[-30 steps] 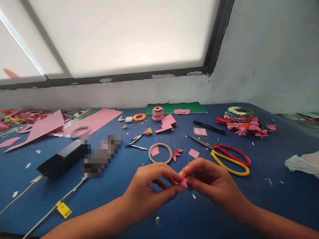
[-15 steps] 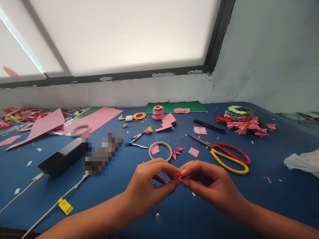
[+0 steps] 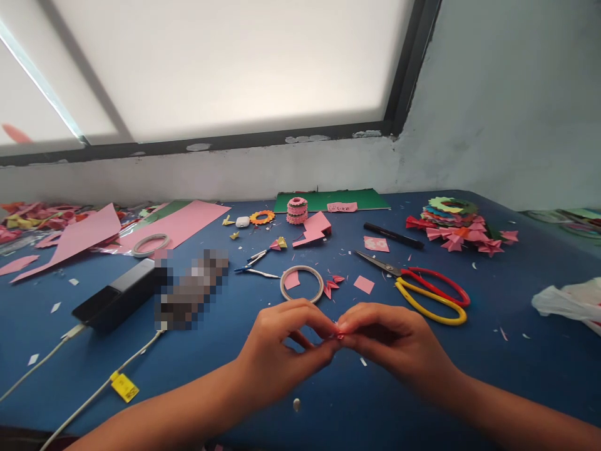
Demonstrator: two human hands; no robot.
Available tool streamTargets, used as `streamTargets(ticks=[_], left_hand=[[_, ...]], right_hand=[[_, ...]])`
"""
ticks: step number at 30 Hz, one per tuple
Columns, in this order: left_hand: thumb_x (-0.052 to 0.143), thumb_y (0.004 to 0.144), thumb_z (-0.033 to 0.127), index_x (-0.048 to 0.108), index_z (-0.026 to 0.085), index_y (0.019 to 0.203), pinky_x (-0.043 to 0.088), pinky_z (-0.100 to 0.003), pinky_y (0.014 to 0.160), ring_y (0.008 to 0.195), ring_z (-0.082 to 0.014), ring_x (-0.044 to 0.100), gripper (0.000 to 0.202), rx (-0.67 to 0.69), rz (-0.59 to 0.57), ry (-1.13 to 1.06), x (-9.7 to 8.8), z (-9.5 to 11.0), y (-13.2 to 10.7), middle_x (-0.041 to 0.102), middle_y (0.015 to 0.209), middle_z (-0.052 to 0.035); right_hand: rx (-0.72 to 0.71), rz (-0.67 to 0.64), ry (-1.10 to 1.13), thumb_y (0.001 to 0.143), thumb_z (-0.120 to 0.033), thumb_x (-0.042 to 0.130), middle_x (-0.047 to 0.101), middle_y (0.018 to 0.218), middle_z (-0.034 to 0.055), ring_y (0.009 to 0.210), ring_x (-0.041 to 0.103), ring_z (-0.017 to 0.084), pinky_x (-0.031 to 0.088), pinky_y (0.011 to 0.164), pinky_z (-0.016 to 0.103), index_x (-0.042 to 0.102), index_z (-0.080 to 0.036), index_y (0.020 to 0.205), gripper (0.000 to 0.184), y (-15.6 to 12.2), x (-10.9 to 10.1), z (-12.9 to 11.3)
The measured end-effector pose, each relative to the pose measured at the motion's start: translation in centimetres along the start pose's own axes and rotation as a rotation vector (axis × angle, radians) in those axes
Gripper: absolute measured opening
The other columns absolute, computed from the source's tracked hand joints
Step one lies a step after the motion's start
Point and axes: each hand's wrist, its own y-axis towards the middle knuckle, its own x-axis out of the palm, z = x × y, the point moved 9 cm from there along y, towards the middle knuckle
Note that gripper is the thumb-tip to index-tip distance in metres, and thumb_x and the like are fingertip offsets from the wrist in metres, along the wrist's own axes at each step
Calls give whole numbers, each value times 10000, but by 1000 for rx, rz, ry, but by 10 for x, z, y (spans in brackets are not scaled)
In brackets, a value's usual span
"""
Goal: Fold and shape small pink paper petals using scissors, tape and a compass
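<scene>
My left hand (image 3: 282, 351) and my right hand (image 3: 394, 344) meet just above the blue table (image 3: 493, 376), fingertips pinched together on a small folded pink paper piece (image 3: 339, 333). Only a sliver of the paper shows between the thumbs and forefingers. Just beyond the hands lie a tape ring (image 3: 302, 284), small folded pink bits (image 3: 332, 285) and a pink paper square (image 3: 364, 284).
Red and yellow scissors (image 3: 422, 289) lie right of the hands, a black marker (image 3: 393, 236) behind them. A pile of folded paper shapes (image 3: 462, 228) sits far right, a white bag (image 3: 568, 299) at the right edge. A black box (image 3: 115, 302) with cables and pink sheets (image 3: 173, 228) are on the left.
Both hands have stayed together and drawn slightly up the table. The pink paper between the fingers shows less than before, now pressed into a smaller fold.
</scene>
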Motion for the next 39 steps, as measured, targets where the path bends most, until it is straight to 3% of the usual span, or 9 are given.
streamTargets(ticks=[4,11,13,15,18,21,26,30,39], left_hand=[[678,726,91,696,128,783,552,-184,535,691,-136,648,71,7,-12,-17,0,0,0,669,797,-65],[651,746,74,698,93,749,536,-183,533,587,-115,623,51,183,23,129,4,10,-1,685,747,-84],[663,736,89,693,101,731,532,-181,530,594,-120,631,32,123,26,101,3,6,0,693,732,-76],[685,728,128,685,120,713,523,-170,505,582,-117,636,17,-55,-6,-19,4,-7,1,697,693,-51],[725,710,207,679,155,774,528,-168,487,589,-116,653,94,-357,-123,-341,16,-26,-3,713,706,-17],[749,692,213,674,164,823,534,-154,489,659,-128,682,159,-497,-157,-594,24,-33,-6,724,715,-6],[771,667,180,675,149,808,532,-143,488,619,-112,680,174,-532,-74,-646,21,-40,-5,726,669,5],[769,678,199,674,150,820,529,-141,478,651,-128,691,177,-568,-78,-657,22,-43,-7,732,666,-4],[692,772,253,645,156,909,541,-152,485,755,-174,713,173,-543,-86,-644,21,-42,-6,742,740,-33]], right_hand=[[-19,23,-46,787,-195,648,631,791,-6,721,600,111,505,623,212,673,-251,794,63,0,-2,-4],[127,56,-60,833,-233,584,535,753,-21,659,506,88,436,593,204,600,-214,726,109,-5,1,7],[162,33,11,823,-257,605,526,747,-24,655,495,84,427,602,206,601,-208,725,109,-5,3,11],[186,-8,124,804,-290,635,516,749,-28,636,491,74,424,607,208,612,-205,720,122,-3,6,15],[224,-66,311,782,-314,664,516,729,-36,597,492,60,423,587,203,627,-205,713,134,1,11,20],[231,-74,368,769,-308,680,539,695,-41,585,500,56,428,571,191,641,-216,724,109,3,11,20],[218,14,225,716,-274,731,598,788,-33,713,557,75,462,628,180,664,-253,785,98,0,3,16],[224,18,183,758,-271,693,634,757,-30,688,587,77,478,613,182,681,-267,822,65,-1,2,15],[66,64,-19,787,-254,659,668,868,-2,757,635,112,537,639,216,706,-318,947,178,2,-6,3]])
